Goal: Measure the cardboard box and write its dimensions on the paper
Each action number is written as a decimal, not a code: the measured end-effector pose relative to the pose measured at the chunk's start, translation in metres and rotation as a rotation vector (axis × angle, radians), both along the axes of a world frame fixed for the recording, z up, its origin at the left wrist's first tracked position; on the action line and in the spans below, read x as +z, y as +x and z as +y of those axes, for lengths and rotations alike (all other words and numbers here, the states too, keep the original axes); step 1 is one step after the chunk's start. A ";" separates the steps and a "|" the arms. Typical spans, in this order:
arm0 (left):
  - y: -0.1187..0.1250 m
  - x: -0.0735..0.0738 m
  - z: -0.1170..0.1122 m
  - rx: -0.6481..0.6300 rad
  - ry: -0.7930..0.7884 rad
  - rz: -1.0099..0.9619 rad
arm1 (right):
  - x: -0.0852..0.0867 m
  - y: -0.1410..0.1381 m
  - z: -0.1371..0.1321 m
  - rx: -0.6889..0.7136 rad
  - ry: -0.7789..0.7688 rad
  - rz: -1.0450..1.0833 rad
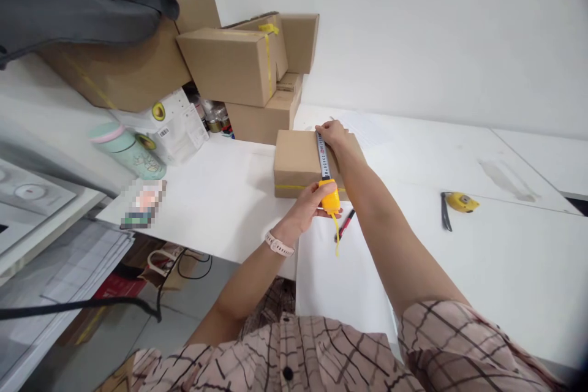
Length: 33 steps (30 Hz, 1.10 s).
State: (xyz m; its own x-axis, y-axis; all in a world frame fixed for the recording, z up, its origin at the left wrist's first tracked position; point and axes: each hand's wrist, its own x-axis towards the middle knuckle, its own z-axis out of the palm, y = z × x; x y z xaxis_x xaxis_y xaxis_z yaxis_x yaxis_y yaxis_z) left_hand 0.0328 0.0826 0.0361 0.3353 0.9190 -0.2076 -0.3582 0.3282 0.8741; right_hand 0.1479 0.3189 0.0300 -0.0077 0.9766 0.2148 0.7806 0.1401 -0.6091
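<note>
A small cardboard box [296, 162] with a yellow strap lies on the white table [459, 257]. My left hand [309, 205] is closed around a yellow tape measure [329, 197] at the box's near edge. Its tape [323, 156] runs across the top of the box. My right hand [331, 133] pinches the tape's far end against the box's far edge. A pink watch [278, 245] is on my left wrist.
A red pen [345, 225] and a white sheet [340, 275] lie just in front of the box. A second yellow tape measure [460, 202] lies to the right. Stacked cardboard boxes [239, 64], a green bottle [126, 148], white packets [172, 125] and a dark garment [82, 0] crowd the back left.
</note>
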 end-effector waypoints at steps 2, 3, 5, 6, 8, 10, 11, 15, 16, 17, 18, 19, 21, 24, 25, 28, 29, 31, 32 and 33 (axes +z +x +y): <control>-0.005 0.003 -0.004 0.005 0.020 0.013 | 0.006 0.005 0.001 -0.032 -0.063 0.187; -0.010 0.004 -0.007 0.019 0.048 0.020 | 0.011 0.010 -0.001 -0.022 -0.060 0.295; -0.026 0.002 -0.017 0.096 0.132 0.040 | 0.018 0.030 -0.011 0.020 0.030 0.478; -0.037 0.000 -0.022 0.160 0.179 0.059 | 0.020 0.043 -0.020 0.025 0.087 0.542; -0.061 -0.009 -0.027 0.329 0.256 0.126 | 0.017 0.072 -0.047 -0.029 0.152 0.599; -0.083 -0.022 -0.025 0.488 0.296 0.201 | 0.006 0.095 -0.082 -0.092 0.107 0.615; -0.092 -0.028 -0.022 0.529 0.297 0.218 | -0.001 0.103 -0.100 -0.100 0.059 0.616; -0.107 -0.039 0.004 0.453 0.211 0.183 | -0.019 0.108 -0.151 0.045 -0.125 0.620; -0.108 -0.036 0.012 0.427 0.203 0.170 | -0.018 0.106 -0.156 0.080 -0.117 0.587; -0.108 -0.031 0.020 0.411 0.210 0.158 | -0.014 0.104 -0.156 0.095 -0.086 0.530; -0.108 -0.024 0.028 0.404 0.229 0.147 | -0.008 0.102 -0.154 0.090 -0.040 0.449; -0.108 -0.016 0.037 0.398 0.253 0.139 | -0.001 0.101 -0.149 0.072 0.012 0.351; -0.109 0.002 0.053 0.376 0.292 0.132 | 0.017 0.098 -0.136 0.010 0.092 0.141; -0.108 0.024 0.071 0.355 0.290 0.159 | 0.038 0.092 -0.116 -0.102 0.102 -0.093; -0.106 0.030 0.073 0.371 0.291 0.176 | 0.043 0.089 -0.111 -0.130 0.105 -0.138; -0.093 0.038 0.063 0.446 0.382 0.197 | 0.048 0.077 -0.099 -0.110 0.206 -0.190; -0.086 0.037 0.054 0.439 0.426 0.188 | 0.048 0.073 -0.095 -0.072 0.243 -0.179; -0.070 0.029 0.034 0.326 0.465 0.153 | 0.048 0.067 -0.089 -0.001 0.269 -0.123; -0.062 0.023 0.024 0.238 0.449 0.136 | 0.048 0.064 -0.086 0.018 0.263 -0.089; -0.054 0.015 0.015 0.152 0.416 0.124 | 0.049 0.063 -0.083 0.025 0.252 -0.060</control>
